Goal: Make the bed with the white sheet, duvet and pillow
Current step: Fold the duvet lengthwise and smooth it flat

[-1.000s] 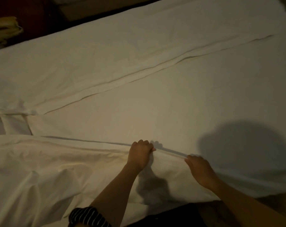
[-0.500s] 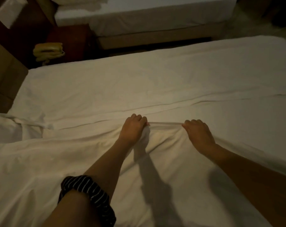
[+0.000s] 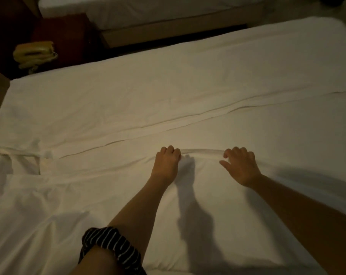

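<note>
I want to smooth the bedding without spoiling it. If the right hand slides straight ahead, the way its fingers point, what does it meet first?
The right hand seems to touch the duvet edge now; beyond it lies flat sheet, then probably the long fold.

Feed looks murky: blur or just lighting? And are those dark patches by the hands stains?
Head view: dim warm light, not blur; duvet creases look sharp. Head view: the patches are shadows, cast to the right of the left hand and the right hand. Head view: the corner around the telephone is nearly black.
</note>
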The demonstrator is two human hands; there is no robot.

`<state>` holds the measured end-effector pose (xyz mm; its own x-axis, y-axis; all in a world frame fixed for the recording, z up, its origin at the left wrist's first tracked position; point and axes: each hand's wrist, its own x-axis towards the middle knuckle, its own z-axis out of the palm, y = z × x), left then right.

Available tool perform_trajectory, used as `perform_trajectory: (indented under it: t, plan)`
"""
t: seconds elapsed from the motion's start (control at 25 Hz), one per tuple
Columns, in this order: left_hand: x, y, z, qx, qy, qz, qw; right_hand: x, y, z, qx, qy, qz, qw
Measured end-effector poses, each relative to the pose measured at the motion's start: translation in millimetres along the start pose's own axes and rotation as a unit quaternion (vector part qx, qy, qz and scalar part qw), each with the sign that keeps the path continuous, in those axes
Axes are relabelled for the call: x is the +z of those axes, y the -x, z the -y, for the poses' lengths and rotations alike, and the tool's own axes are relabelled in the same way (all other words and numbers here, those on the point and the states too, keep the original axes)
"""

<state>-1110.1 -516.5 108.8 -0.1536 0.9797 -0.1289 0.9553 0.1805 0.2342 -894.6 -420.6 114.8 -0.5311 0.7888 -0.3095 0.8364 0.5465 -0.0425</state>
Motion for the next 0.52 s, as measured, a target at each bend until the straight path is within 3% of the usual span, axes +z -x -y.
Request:
perform_trajectory:
  t: [0.2, 0.52]
  plan:
    - [-10, -7, -65, 0.086, -0.007, 0.051, 0.995, -3, 92, -53, 0.065, -0.046, -0.043, 0.996]
    - [-39, 13, -259, 0.235, -0.017, 0.087, 0.968, -55, 221, -160, 0.167, -0.045, -0.05, 0.984]
